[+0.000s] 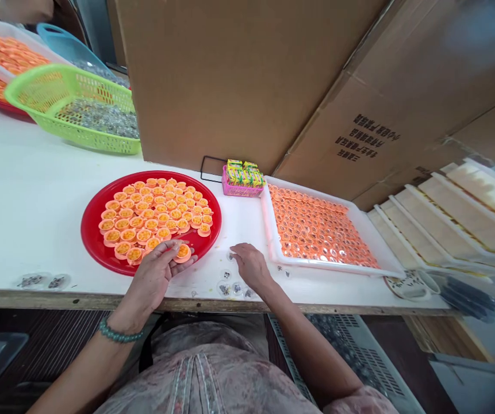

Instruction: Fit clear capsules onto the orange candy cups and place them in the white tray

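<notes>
My left hand pinches a small round orange plastic piece with a yellow patterned centre. It is over the front right rim of a round red tray, where many similar orange pieces lie in rows. To the right, my right hand rests low over the white table, its fingertips closed on a small clear disc. More clear discs with dark specks lie just below that hand. The left wrist wears a bead bracelet.
A white tray of orange pieces with clear tops stands right. Behind are a pink basket of yellow-green packets and tall cardboard. A green basket holds clear parts at left. Stacked white trays stand far right.
</notes>
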A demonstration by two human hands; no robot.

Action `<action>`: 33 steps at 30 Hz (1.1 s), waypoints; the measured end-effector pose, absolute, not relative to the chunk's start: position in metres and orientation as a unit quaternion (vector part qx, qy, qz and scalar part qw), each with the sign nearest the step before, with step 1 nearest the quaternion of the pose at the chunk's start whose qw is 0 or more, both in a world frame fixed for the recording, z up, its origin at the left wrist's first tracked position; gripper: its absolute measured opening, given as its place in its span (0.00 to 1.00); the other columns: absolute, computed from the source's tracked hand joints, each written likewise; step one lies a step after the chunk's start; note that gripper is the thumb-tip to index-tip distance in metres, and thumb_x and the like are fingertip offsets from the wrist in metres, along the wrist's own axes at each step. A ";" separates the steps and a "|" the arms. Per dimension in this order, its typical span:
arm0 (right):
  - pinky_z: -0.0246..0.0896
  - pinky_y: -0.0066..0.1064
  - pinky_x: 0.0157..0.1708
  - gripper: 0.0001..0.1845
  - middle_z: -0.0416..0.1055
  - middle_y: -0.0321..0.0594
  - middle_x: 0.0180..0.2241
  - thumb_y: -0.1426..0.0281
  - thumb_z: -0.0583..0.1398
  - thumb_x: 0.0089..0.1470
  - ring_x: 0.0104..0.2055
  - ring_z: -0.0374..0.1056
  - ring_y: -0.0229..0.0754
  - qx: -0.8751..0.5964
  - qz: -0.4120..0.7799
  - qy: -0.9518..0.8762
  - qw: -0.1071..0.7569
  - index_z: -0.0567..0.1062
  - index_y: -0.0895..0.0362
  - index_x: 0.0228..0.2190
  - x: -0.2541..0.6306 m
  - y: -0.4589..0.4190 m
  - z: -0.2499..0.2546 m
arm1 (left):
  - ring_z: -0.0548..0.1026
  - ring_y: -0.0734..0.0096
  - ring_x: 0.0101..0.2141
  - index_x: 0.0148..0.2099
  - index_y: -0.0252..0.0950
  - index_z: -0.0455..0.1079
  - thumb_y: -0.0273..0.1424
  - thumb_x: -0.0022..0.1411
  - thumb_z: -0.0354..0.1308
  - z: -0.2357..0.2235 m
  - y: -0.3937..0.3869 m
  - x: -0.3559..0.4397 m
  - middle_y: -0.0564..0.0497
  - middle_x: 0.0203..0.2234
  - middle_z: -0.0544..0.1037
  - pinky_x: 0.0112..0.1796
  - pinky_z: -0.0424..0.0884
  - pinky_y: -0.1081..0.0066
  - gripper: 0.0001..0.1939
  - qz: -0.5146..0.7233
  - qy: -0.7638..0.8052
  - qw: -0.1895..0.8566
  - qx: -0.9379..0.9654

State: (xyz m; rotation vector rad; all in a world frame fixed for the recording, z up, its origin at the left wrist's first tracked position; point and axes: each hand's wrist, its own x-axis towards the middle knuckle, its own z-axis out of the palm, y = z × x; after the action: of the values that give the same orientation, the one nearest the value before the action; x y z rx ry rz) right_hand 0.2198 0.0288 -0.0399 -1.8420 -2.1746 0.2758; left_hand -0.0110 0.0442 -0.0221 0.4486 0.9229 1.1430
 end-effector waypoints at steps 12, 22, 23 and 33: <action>0.62 0.31 0.40 0.15 0.74 0.45 0.38 0.78 0.53 0.54 0.40 0.69 0.43 -0.642 0.062 -0.760 0.079 0.73 0.59 0.42 0.215 0.025 -0.051 | 0.78 0.62 0.35 0.37 0.32 0.67 0.28 0.55 0.59 -0.023 0.040 -0.008 0.46 0.31 0.77 0.40 0.75 0.62 0.07 0.473 0.438 0.732 0.219; 0.68 0.31 0.33 0.08 0.75 0.38 0.29 0.68 0.56 0.53 0.31 0.72 0.39 -0.659 0.354 -0.550 0.371 0.73 0.56 0.35 0.218 0.019 -0.062 | 0.78 0.64 0.34 0.38 0.32 0.70 0.30 0.54 0.62 -0.026 0.038 -0.005 0.46 0.32 0.78 0.39 0.75 0.66 0.09 0.466 0.437 0.736 0.224; 0.68 0.30 0.32 0.09 0.75 0.38 0.29 0.66 0.57 0.52 0.30 0.71 0.38 -0.641 0.389 -0.539 0.383 0.73 0.56 0.35 0.215 0.020 -0.058 | 0.78 0.65 0.34 0.39 0.31 0.71 0.31 0.54 0.61 -0.025 0.037 -0.004 0.45 0.33 0.78 0.39 0.75 0.67 0.10 0.461 0.440 0.736 0.229; 0.63 0.28 0.34 0.09 0.71 0.35 0.27 0.67 0.63 0.46 0.31 0.67 0.36 -0.491 0.541 -0.585 0.352 0.74 0.59 0.30 0.178 0.040 0.003 | 0.76 0.66 0.39 0.42 0.34 0.73 0.35 0.50 0.67 -0.023 0.028 -0.004 0.48 0.37 0.78 0.47 0.70 0.67 0.18 0.406 0.412 0.756 0.307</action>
State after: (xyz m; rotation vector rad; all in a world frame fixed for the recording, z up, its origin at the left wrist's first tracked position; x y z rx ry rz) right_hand 0.1783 0.0402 0.0034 -1.2699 -1.5140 1.4009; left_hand -0.0036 0.0278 -0.0235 0.6703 0.8993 0.8846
